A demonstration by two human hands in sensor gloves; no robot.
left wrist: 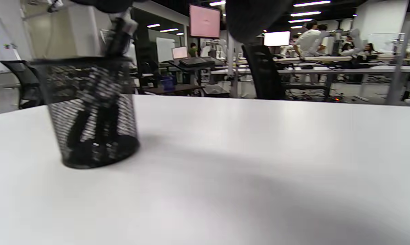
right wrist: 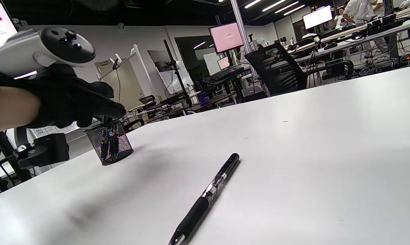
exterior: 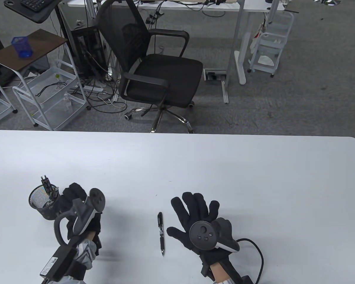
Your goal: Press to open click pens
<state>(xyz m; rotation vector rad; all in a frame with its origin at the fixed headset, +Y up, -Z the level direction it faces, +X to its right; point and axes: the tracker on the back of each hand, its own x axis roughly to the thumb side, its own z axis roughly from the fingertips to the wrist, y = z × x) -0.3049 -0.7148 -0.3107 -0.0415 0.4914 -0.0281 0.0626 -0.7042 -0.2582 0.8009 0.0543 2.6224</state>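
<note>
A black click pen (exterior: 161, 233) lies on the white table (exterior: 254, 177), its tip toward me; it also shows in the right wrist view (right wrist: 206, 195). My right hand (exterior: 195, 211) lies just right of the pen with its fingers spread, holding nothing. A black mesh pen cup (exterior: 42, 202) with a few pens (exterior: 47, 184) stands at the left, also seen in the left wrist view (left wrist: 91, 114) and the right wrist view (right wrist: 109, 143). My left hand (exterior: 74, 198) reaches over the cup's right rim, fingertips (right wrist: 114, 110) at the pen tops. Whether it grips one is hidden.
A black office chair (exterior: 153, 68) stands beyond the table's far edge, with white trolleys (exterior: 51, 94) and desks behind it. A cable (exterior: 256, 251) runs from my right wrist across the table's near right part.
</note>
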